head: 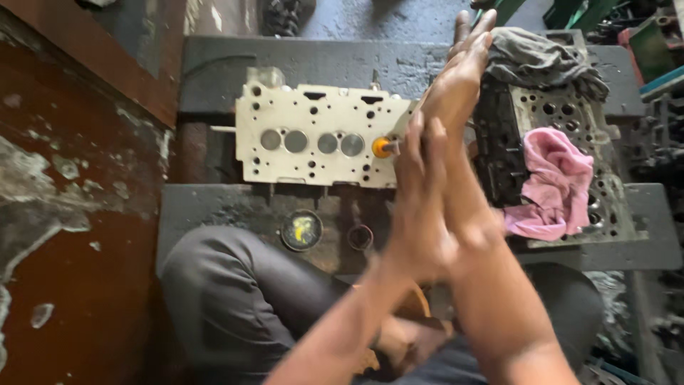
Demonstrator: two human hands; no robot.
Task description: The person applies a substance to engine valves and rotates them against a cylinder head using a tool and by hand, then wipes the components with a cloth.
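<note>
A pale metal cylinder head (313, 135) with a row of round valves lies on a dark bench (214, 207). My left hand (420, 203) and my right hand (456, 82) are pressed palm to palm above its right end, fingers straight. Between the palms they hold a thin stick whose orange tip (383, 147) rests on the head's face near the right edge. The stick's shaft is mostly hidden by my hands. The right hand sits further forward than the left.
A small round tin of yellowish paste (301, 229) and a dark ring (360, 237) sit at the bench's near edge. A second, dirty engine part (570, 117) lies to the right under a pink rag (556, 182) and a grey rag (534, 57). My knee (228, 292) is below.
</note>
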